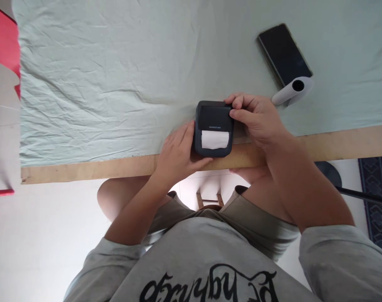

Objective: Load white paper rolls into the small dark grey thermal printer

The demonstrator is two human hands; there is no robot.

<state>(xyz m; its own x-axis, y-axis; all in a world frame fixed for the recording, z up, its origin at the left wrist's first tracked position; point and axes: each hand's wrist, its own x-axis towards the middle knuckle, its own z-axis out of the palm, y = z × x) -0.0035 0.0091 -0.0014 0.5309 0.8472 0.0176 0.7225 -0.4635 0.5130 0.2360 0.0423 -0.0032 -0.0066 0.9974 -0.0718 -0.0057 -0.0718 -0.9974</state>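
Observation:
A small dark, rounded box [214, 117] with pale lettering sits at the table's front edge, a strip of white paper [215, 139] showing in its near part. My left hand [178, 151] wraps round its left side, the thumb along the near edge. At the upper right corner, my right hand [256, 117] grips the box between thumb and bent fingers. Both hands touch it.
A dark phone [285, 53] lies at the back right, with a white rounded device [293, 90] against its near end. Pale green cloth [115, 75] covers the table, whose bare wooden edge [90, 170] runs along the front. My knees are below it.

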